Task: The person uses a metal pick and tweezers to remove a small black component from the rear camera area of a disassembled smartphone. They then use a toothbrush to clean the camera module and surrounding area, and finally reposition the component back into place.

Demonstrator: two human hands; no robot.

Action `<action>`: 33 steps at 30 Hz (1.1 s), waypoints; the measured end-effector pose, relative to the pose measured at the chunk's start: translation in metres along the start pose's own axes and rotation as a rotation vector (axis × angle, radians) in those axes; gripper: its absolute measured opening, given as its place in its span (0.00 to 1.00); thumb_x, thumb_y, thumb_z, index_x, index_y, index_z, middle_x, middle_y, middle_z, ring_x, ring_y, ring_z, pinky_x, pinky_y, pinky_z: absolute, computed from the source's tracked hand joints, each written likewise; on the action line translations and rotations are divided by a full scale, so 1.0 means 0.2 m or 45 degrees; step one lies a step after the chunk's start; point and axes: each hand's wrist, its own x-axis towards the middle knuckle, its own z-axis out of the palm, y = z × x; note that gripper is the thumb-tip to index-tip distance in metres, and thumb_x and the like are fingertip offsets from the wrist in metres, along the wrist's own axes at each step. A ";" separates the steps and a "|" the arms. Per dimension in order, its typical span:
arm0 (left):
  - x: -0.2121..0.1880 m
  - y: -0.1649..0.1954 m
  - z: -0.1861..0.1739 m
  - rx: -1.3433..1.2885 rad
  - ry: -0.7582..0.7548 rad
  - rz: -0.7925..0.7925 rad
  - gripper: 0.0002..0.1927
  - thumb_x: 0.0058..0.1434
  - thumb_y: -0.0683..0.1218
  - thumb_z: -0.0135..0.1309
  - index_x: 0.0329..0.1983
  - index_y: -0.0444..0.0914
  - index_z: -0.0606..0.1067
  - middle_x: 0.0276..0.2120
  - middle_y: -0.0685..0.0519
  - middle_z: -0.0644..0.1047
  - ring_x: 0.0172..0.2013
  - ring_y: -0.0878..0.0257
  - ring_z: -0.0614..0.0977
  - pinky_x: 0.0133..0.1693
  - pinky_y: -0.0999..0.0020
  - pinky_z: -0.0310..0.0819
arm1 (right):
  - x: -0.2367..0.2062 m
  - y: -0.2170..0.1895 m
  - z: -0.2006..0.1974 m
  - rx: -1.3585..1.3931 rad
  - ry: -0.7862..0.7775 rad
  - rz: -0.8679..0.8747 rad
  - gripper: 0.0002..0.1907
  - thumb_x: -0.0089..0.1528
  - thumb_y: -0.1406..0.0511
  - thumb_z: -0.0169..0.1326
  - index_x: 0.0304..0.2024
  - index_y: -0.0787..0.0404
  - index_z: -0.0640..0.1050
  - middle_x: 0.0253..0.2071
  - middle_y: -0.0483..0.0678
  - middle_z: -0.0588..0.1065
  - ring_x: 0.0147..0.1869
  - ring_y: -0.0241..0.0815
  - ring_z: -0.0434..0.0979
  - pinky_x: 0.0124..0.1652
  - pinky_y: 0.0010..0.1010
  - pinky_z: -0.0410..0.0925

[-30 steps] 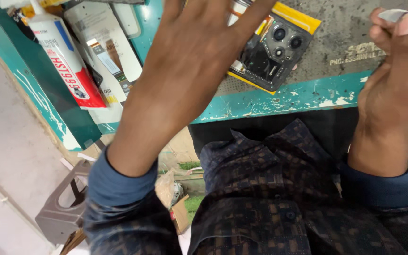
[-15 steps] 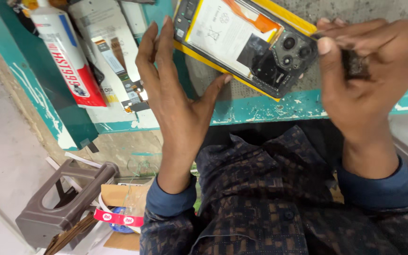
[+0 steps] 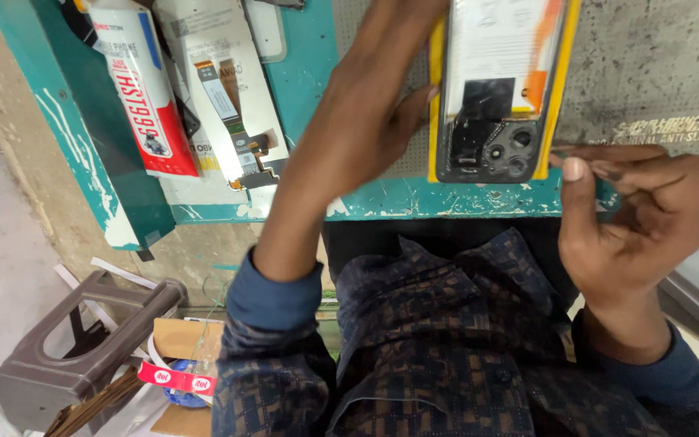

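An opened phone [image 3: 499,89] with a yellow rim lies back-up on the grey mat [image 3: 649,65], its camera cluster toward me and its battery exposed. My left hand [image 3: 366,121] reaches in from the left and grips the phone's left edge, thumb pressed on the yellow rim. The fingers run out of the top of the view. My right hand [image 3: 633,218] hovers just right of the phone's near corner, fingers pinched on a thin dark tool [image 3: 564,151] whose tip points at the camera end.
Along the teal bench edge [image 3: 446,198] at left lie a red-and-white packet [image 3: 143,89] and a white card with a flex cable [image 3: 232,121]. Below left stand a brown plastic stool [image 3: 82,348] and a cardboard box [image 3: 184,340].
The phone has turned from slanted to upright and lies further right. My left hand has gone up to its left edge. My right hand has dropped to the near right corner.
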 end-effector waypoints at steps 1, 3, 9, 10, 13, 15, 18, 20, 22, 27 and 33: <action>0.05 -0.05 -0.01 -0.037 -0.076 0.045 0.38 0.70 0.33 0.64 0.75 0.43 0.56 0.71 0.46 0.63 0.70 0.43 0.65 0.68 0.61 0.65 | -0.01 0.00 0.00 0.011 -0.005 0.015 0.16 0.76 0.79 0.56 0.45 0.66 0.61 0.44 0.62 0.76 0.52 0.46 0.83 0.49 0.24 0.75; 0.09 -0.09 0.00 -0.047 -0.123 0.102 0.37 0.71 0.34 0.63 0.75 0.43 0.57 0.68 0.47 0.66 0.68 0.44 0.67 0.67 0.60 0.66 | -0.04 -0.01 0.00 0.003 -0.034 0.020 0.17 0.76 0.80 0.57 0.45 0.67 0.61 0.43 0.64 0.76 0.52 0.49 0.83 0.50 0.27 0.75; -0.16 0.19 0.03 0.083 0.180 -0.197 0.35 0.67 0.36 0.60 0.73 0.41 0.59 0.64 0.48 0.73 0.66 0.52 0.71 0.69 0.62 0.65 | -0.01 -0.03 -0.02 0.241 0.014 0.189 0.15 0.75 0.78 0.58 0.45 0.64 0.63 0.42 0.63 0.78 0.44 0.45 0.84 0.43 0.31 0.79; -0.22 0.26 0.04 0.098 0.199 -0.257 0.36 0.64 0.37 0.62 0.72 0.39 0.60 0.61 0.48 0.76 0.64 0.52 0.73 0.69 0.59 0.65 | 0.01 -0.04 -0.02 0.255 0.012 0.254 0.15 0.73 0.78 0.58 0.44 0.63 0.63 0.41 0.63 0.78 0.40 0.43 0.84 0.39 0.30 0.78; -0.32 0.33 0.06 0.098 0.256 -0.316 0.37 0.65 0.42 0.66 0.72 0.37 0.59 0.56 0.51 0.81 0.64 0.57 0.76 0.69 0.56 0.62 | 0.09 -0.07 -0.01 0.201 -0.158 0.309 0.14 0.67 0.77 0.57 0.39 0.63 0.63 0.40 0.62 0.79 0.32 0.41 0.82 0.27 0.26 0.72; -0.35 0.34 0.07 0.106 0.275 -0.318 0.39 0.68 0.46 0.67 0.73 0.38 0.57 0.57 0.54 0.81 0.64 0.60 0.76 0.69 0.58 0.60 | 0.15 -0.10 0.02 0.169 -0.288 0.188 0.14 0.67 0.77 0.57 0.40 0.65 0.64 0.38 0.62 0.79 0.37 0.41 0.83 0.27 0.24 0.72; -0.36 0.32 0.10 0.117 0.289 -0.319 0.42 0.69 0.50 0.69 0.75 0.38 0.55 0.57 0.57 0.82 0.62 0.64 0.76 0.69 0.62 0.58 | 0.25 -0.13 0.04 0.031 -0.460 0.032 0.11 0.65 0.78 0.57 0.41 0.70 0.67 0.38 0.63 0.79 0.37 0.41 0.82 0.26 0.25 0.70; -0.35 0.32 0.13 0.129 0.314 -0.324 0.43 0.66 0.52 0.70 0.74 0.37 0.55 0.54 0.59 0.83 0.59 0.66 0.78 0.67 0.63 0.56 | 0.31 -0.15 0.05 -0.006 -0.569 -0.019 0.11 0.65 0.78 0.58 0.41 0.71 0.67 0.38 0.63 0.79 0.37 0.41 0.82 0.27 0.25 0.70; -0.33 0.30 0.17 0.137 0.355 -0.336 0.44 0.65 0.53 0.70 0.73 0.37 0.55 0.52 0.60 0.83 0.56 0.67 0.79 0.65 0.64 0.56 | 0.36 -0.17 0.07 -0.004 -0.667 -0.051 0.10 0.65 0.77 0.58 0.41 0.71 0.67 0.38 0.62 0.79 0.37 0.40 0.82 0.29 0.25 0.71; -0.33 0.29 0.18 0.143 0.397 -0.289 0.46 0.67 0.55 0.70 0.76 0.40 0.54 0.52 0.62 0.83 0.52 0.71 0.81 0.65 0.68 0.55 | 0.43 -0.24 0.08 -0.084 -0.843 0.092 0.08 0.66 0.74 0.57 0.41 0.67 0.70 0.36 0.57 0.80 0.35 0.36 0.82 0.29 0.25 0.70; -0.32 0.30 0.16 0.120 0.387 -0.297 0.46 0.64 0.55 0.71 0.74 0.38 0.54 0.52 0.60 0.82 0.53 0.68 0.81 0.64 0.68 0.56 | 0.46 -0.24 0.08 -0.077 -0.823 0.177 0.15 0.66 0.74 0.57 0.52 0.71 0.69 0.38 0.58 0.79 0.37 0.40 0.82 0.30 0.26 0.72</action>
